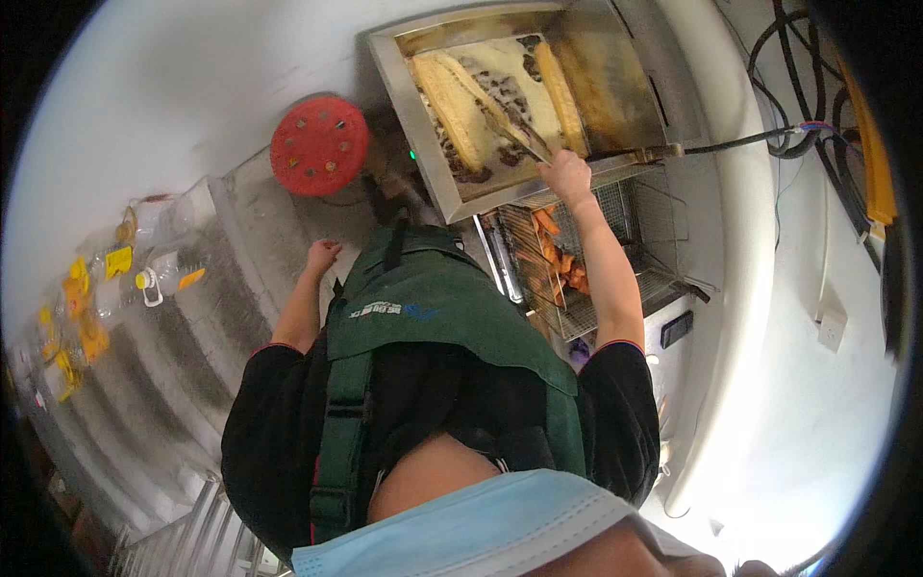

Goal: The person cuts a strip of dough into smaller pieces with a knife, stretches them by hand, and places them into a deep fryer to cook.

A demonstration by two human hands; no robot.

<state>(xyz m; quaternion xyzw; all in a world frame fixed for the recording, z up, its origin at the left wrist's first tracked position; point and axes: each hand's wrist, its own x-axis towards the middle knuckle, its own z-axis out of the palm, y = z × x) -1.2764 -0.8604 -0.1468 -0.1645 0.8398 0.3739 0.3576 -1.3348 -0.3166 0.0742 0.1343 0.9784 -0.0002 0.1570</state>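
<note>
My right hand (567, 177) is closed around metal tongs (527, 142) over the near right side of a steel fryer (437, 183). The tongs reach to the near end of a long pale dough stick (471, 85) in the foaming oil. Another dough stick (448, 115) floats to its left, and a third dough stick (560, 96) lies to its right. Dark patches show between them. Low on the left, away from the fryer, my left hand (324, 255) hangs with its fingers curled in and nothing visible in them.
A wire basket (615, 313) with orange-brown fried pieces (562, 255) stands just below the fryer. A red round stool (319, 146) is at its left. Plastic bottles (173, 272) sit far left. A black phone (677, 330), a thick white pipe (745, 240) and cables (740, 144) are at right.
</note>
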